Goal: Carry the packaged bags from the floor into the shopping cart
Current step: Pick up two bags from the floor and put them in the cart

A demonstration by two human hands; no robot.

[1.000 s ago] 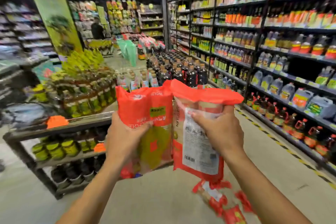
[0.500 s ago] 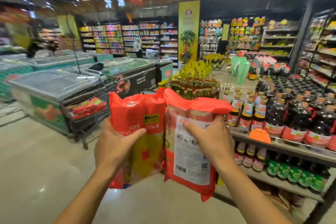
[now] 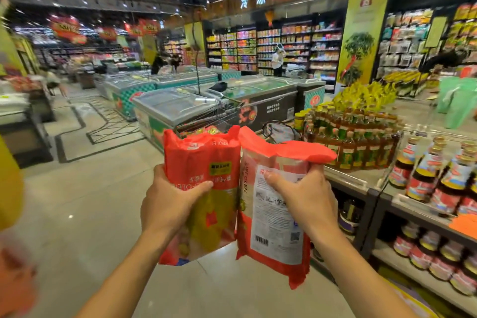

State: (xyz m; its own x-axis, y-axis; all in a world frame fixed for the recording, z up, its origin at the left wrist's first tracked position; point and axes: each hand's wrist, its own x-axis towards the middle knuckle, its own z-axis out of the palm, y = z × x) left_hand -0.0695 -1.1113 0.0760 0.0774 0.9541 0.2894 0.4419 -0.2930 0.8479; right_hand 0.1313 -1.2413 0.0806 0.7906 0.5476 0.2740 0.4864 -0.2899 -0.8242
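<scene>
Swung further left since half a second ago, the view now spreads the glass-topped chest freezers point(image 3: 167, 103) across the middle distance, and the bottle display has slid to the right; both bags stay raised side by side, near and central.

On the left, the pale tiled floor point(image 3: 90, 201) runs far towards the freezers. The left hand point(image 3: 170, 204) has its grip clenched round the red plastic bag with a yellow panel point(image 3: 206, 162), thumb across the front and fingers behind it. This bag is upright and off the floor, its print upside down. Just beyond its top edge stands the wire shopping cart point(image 3: 214, 115), in front of the freezers.

Touching the first bag on its right is the red and white plastic bag with a printed white label point(image 3: 273, 227), also upright. The right hand point(image 3: 304, 199) grasps it near the top, thumb pressed on the label.

Further right, a grey metal shelf point(image 3: 361, 181) carries amber glass bottles point(image 3: 361, 142).
</scene>
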